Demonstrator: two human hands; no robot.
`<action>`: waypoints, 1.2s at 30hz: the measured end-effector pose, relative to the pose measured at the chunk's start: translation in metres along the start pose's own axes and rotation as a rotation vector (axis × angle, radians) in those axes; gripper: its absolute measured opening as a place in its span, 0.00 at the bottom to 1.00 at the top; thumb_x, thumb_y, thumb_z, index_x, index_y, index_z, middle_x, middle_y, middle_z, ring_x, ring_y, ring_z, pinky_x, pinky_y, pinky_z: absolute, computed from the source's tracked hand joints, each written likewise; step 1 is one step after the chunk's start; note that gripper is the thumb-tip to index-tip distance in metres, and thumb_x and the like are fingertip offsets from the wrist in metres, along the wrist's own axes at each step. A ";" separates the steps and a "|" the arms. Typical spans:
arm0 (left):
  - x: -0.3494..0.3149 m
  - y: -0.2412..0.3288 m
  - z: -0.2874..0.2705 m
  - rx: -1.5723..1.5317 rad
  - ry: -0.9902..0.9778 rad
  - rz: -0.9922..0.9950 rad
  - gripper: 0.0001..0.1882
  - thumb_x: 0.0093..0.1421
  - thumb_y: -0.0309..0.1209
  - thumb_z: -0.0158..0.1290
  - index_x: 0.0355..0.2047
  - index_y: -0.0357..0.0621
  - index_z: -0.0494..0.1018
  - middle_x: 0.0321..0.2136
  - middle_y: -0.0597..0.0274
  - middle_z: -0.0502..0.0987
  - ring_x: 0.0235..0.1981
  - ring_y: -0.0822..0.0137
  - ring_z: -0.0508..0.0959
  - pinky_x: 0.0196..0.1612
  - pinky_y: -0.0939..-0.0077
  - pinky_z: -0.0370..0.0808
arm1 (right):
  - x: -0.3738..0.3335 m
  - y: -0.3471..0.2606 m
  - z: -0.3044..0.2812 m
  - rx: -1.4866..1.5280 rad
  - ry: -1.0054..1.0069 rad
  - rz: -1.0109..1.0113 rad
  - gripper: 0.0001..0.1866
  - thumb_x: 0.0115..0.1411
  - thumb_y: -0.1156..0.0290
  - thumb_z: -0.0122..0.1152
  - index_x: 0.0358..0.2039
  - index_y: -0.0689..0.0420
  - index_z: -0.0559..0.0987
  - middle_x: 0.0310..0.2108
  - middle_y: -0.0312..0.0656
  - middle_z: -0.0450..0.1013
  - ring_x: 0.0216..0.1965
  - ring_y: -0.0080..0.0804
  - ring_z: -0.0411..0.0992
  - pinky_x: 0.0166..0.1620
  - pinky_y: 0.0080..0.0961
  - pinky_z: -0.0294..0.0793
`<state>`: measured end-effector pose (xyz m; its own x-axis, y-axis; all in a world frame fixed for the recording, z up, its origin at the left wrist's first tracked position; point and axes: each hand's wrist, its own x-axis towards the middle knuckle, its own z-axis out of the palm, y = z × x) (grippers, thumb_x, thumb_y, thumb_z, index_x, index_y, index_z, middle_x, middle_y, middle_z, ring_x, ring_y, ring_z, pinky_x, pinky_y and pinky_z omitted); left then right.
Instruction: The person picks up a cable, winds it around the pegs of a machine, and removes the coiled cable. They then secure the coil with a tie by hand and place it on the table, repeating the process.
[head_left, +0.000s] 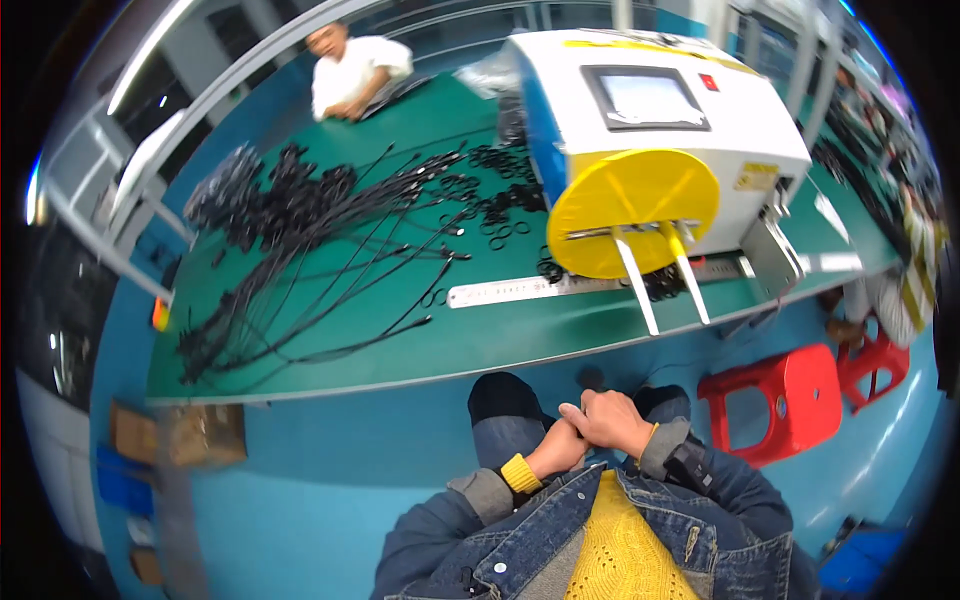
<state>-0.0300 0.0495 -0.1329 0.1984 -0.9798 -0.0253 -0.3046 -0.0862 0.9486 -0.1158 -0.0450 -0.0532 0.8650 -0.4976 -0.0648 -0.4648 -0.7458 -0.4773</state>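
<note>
1. Right hand (612,418) and left hand (556,450) clasped together over the lap, lower centre of frame; right on top, nothing visibly held.
2. Steel ruler (560,286) nearest on the green bench (480,335), up-frame of both hands, long axis left–right.
3. Black cable bundle (320,250) toward upper left, well apart; left hand slightly nearer.
4. White box machine with yellow disc (632,210), upper right.
</note>
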 end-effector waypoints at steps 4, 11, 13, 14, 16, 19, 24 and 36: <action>-0.017 0.020 -0.025 -0.293 -0.281 -0.336 0.13 0.52 0.36 0.54 0.29 0.37 0.71 0.17 0.60 0.73 0.16 0.72 0.71 0.17 0.78 0.66 | 0.001 0.020 0.009 0.254 -0.114 -0.090 0.24 0.58 0.52 0.44 0.24 0.63 0.73 0.18 0.53 0.71 0.22 0.49 0.72 0.28 0.40 0.69; -0.009 0.104 -0.189 -0.039 -0.115 -0.313 0.11 0.51 0.36 0.52 0.23 0.39 0.72 0.16 0.65 0.72 0.18 0.76 0.73 0.21 0.83 0.69 | -0.019 0.053 -0.002 0.515 -0.402 0.326 0.19 0.57 0.57 0.50 0.26 0.63 0.74 0.16 0.43 0.71 0.18 0.29 0.71 0.24 0.25 0.68; 0.015 0.099 -0.279 -0.254 0.201 -0.044 0.10 0.50 0.33 0.52 0.23 0.38 0.70 0.25 0.59 0.75 0.25 0.73 0.75 0.26 0.81 0.72 | -0.029 0.061 0.001 0.466 -0.403 0.340 0.17 0.55 0.59 0.52 0.26 0.64 0.74 0.16 0.42 0.71 0.18 0.27 0.71 0.25 0.24 0.68; 0.015 0.085 -0.333 0.227 0.303 0.184 0.17 0.51 0.36 0.54 0.34 0.34 0.70 0.34 0.53 0.74 0.35 0.68 0.75 0.34 0.76 0.73 | -0.036 0.060 0.003 0.471 -0.418 0.327 0.17 0.55 0.59 0.52 0.26 0.64 0.74 0.16 0.42 0.71 0.18 0.27 0.71 0.25 0.24 0.68; 0.026 0.066 -0.376 0.202 0.843 -0.112 0.31 0.51 0.41 0.55 0.48 0.30 0.63 0.46 0.42 0.67 0.47 0.55 0.70 0.47 0.66 0.69 | -0.042 0.064 0.014 0.500 -0.382 0.355 0.16 0.54 0.60 0.54 0.26 0.64 0.75 0.16 0.42 0.71 0.19 0.26 0.71 0.25 0.24 0.68; 0.021 0.002 -0.431 0.964 0.762 -0.512 0.33 0.51 0.42 0.53 0.50 0.30 0.61 0.49 0.36 0.63 0.50 0.46 0.66 0.52 0.61 0.65 | -0.045 0.064 0.015 0.521 -0.358 0.361 0.16 0.53 0.61 0.55 0.25 0.64 0.75 0.17 0.43 0.71 0.19 0.27 0.72 0.25 0.24 0.69; 0.011 -0.021 -0.420 0.855 0.557 -0.439 0.29 0.50 0.48 0.53 0.44 0.37 0.70 0.49 0.39 0.65 0.49 0.46 0.67 0.51 0.61 0.65 | -0.050 0.077 0.014 0.478 -0.292 0.337 0.16 0.52 0.60 0.55 0.25 0.64 0.75 0.18 0.46 0.72 0.21 0.34 0.73 0.27 0.29 0.70; -0.034 0.020 -0.316 0.967 0.335 0.000 0.15 0.46 0.28 0.57 0.37 0.43 0.73 0.41 0.51 0.73 0.42 0.51 0.73 0.44 0.64 0.69 | -0.045 0.069 0.017 0.399 -0.229 0.209 0.16 0.50 0.59 0.56 0.25 0.62 0.77 0.23 0.52 0.73 0.29 0.48 0.72 0.34 0.38 0.70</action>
<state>0.2512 0.1385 -0.0133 0.4034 -0.8918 0.2047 -0.8964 -0.3404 0.2838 -0.1837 -0.0660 -0.0982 0.8013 -0.4751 -0.3637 -0.5625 -0.3909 -0.7286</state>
